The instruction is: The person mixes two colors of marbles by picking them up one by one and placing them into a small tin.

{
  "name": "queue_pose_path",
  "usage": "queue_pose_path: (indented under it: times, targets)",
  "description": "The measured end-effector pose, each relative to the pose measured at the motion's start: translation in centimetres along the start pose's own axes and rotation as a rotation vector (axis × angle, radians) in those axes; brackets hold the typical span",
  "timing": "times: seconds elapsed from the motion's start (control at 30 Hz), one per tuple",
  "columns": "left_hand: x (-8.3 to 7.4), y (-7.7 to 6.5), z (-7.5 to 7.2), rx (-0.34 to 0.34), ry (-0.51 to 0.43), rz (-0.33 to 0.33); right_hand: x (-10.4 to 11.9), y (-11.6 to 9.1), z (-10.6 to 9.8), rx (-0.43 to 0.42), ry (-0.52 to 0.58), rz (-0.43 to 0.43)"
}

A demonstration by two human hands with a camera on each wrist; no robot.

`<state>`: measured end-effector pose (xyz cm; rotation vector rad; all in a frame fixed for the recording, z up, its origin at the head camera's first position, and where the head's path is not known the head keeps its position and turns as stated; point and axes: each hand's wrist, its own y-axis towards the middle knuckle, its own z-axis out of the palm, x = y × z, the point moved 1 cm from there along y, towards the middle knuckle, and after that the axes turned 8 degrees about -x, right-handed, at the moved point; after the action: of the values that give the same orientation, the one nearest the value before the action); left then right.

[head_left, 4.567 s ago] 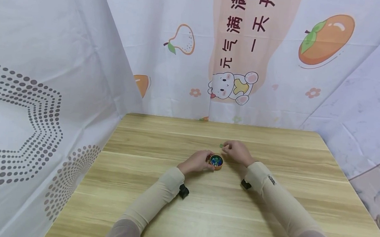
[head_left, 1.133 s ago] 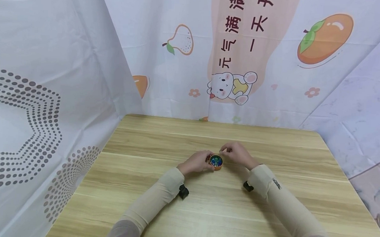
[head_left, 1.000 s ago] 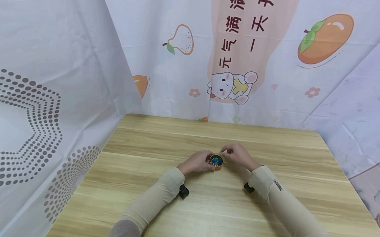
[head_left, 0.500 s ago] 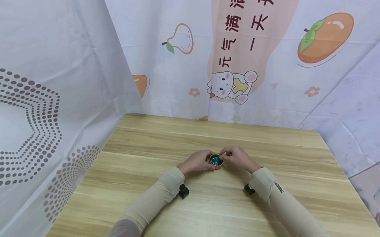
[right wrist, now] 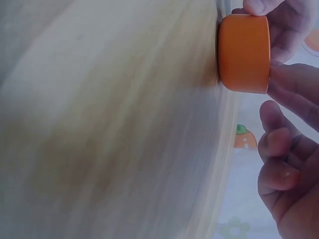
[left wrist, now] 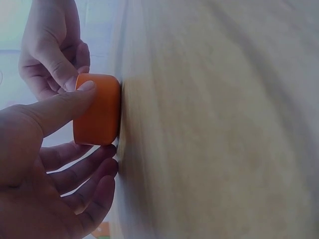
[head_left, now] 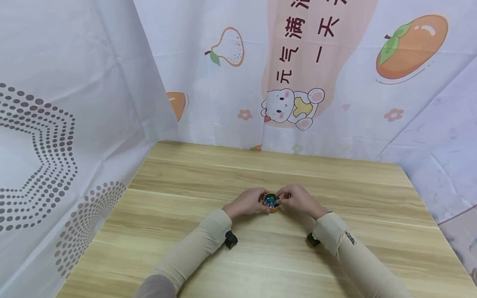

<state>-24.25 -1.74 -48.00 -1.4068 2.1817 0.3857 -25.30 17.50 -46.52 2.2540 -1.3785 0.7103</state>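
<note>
A small round orange bowl (head_left: 273,208) stands upright on the table, filled with several shiny blue and green glass-like pieces (head_left: 271,202). My left hand (head_left: 247,201) grips its left side; in the left wrist view the thumb (left wrist: 65,105) presses the orange wall (left wrist: 97,119) and the other fingers curve beneath it. From the opposite side, my right hand (head_left: 300,199) reaches over the rim, thumb and index fingertips at the bowl's opening. Its remaining fingers (right wrist: 279,174) curl in the right wrist view. I cannot tell whether a piece is between the right fingertips; the wall hides them there.
The wood-grain table (head_left: 266,264) spreads around both arms. Behind it hangs a white curtain (head_left: 224,91) with fruit and cartoon prints, and another dotted curtain (head_left: 89,130) closes the left side. A black wrist camera (head_left: 230,240) sits under the left sleeve cuff.
The small green round piece once lying beyond the bowl was picked up by my right hand, which has come down and left to the bowl's opening. My left hand stays on the bowl.
</note>
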Motion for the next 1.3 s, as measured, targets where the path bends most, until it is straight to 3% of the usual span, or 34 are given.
queue_pose_path:
  times: [0.27, 0.7, 0.97, 1.3]
  targets:
    - [-0.2, 0.0, 0.2, 0.014, -0.021, -0.002, 0.1, -0.5, -0.3, -0.007, 0.042, 0.053]
    - [0.2, -0.2, -0.1, 0.022, -0.009, -0.005, 0.0, -0.6, -0.3, -0.066, 0.033, 0.040]
    - [0.6, -0.1, -0.2, 0.018, -0.040, -0.024, 0.9, 0.0, -0.9, -0.129, -0.111, 0.004]
    - [0.6, 0.1, -0.3, 0.030, -0.019, -0.039, 1.4, -0.1, -1.5, -0.201, -0.189, 0.013]
